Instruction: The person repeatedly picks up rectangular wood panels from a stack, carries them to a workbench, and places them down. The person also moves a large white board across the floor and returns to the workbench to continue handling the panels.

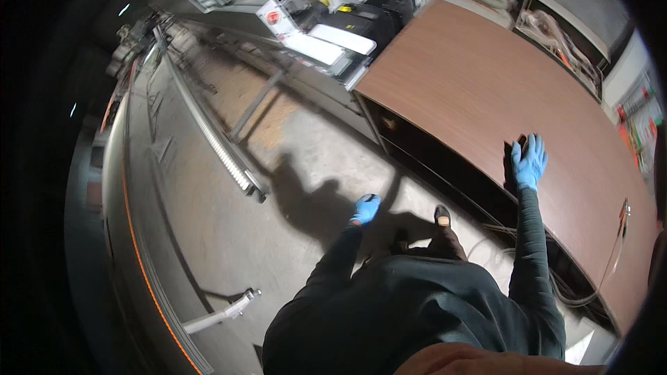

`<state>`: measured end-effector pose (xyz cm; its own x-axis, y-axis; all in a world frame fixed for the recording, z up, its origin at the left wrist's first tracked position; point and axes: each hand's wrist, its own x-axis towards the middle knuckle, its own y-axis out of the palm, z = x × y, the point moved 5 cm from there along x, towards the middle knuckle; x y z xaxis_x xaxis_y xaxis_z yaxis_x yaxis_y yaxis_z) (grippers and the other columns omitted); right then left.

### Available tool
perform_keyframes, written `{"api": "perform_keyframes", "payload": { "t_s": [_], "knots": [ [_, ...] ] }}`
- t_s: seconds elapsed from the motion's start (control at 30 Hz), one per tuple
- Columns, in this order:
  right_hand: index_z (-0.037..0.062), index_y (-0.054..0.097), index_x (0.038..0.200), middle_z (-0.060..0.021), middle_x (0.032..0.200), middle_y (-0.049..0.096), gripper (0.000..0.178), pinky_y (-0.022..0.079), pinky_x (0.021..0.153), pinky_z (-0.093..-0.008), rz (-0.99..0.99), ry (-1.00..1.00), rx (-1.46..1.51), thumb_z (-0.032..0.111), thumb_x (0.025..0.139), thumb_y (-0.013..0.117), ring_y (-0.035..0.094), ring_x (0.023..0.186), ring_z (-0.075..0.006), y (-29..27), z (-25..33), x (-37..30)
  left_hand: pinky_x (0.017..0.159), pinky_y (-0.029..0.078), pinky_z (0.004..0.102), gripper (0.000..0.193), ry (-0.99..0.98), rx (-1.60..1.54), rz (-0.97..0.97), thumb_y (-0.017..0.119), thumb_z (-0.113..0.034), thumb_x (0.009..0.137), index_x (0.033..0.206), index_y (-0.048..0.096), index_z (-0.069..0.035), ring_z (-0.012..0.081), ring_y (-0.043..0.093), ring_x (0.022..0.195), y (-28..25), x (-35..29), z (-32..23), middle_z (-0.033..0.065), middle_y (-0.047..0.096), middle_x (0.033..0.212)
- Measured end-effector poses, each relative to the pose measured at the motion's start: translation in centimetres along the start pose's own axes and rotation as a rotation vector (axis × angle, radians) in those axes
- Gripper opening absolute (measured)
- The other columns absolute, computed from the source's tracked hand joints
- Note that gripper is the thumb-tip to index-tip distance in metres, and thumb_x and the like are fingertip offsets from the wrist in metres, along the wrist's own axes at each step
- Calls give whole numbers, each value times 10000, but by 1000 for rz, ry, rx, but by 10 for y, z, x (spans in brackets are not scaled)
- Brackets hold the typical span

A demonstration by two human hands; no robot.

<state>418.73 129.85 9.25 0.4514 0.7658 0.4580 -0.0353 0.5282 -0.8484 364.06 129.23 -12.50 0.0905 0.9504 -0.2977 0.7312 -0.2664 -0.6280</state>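
Note:
My right hand (530,161), in a blue glove, lies with its fingers stretched out on the brown wood-grain tabletop (472,90), with nothing visible in its grasp. My left hand (367,209), gloved in the same blue, hangs low over the concrete floor, away from the table. Its fingers are curled in, and a small dark spot shows at them. Whether that is a held thing or shadow is too small to make out.
Beyond the table's far left end stands a machine (347,31) with black housings and white plates. A roller rail (208,135) runs along the left, with a metal bar (222,311) jutting out nearer me. On the tabletop's right lies a cable (618,239); an open box (559,45) stands behind.

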Motion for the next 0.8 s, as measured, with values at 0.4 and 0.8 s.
{"api": "perform_keyframes", "payload": {
  "t_s": [0.4,0.8],
  "knots": [
    [32,538,1353,-289,1545,396,707,203,1188,-641,210,-552,183,593,924,561,302,1458,-500,84,241,45,899,536,479,420,-479,205,-353,612,-395,945,1116,744,-35,411,698,1046,-17,-76,66,242,740,1047],
    [20,545,1354,-226,1566,425,684,225,1215,-580,167,-485,138,559,935,582,341,1462,-452,97,286,35,1129,413,500,808,-392,385,-1350,717,-510,870,1397,541,76,444,528,1330,-390,-60,76,298,579,1388]
  ]
}}
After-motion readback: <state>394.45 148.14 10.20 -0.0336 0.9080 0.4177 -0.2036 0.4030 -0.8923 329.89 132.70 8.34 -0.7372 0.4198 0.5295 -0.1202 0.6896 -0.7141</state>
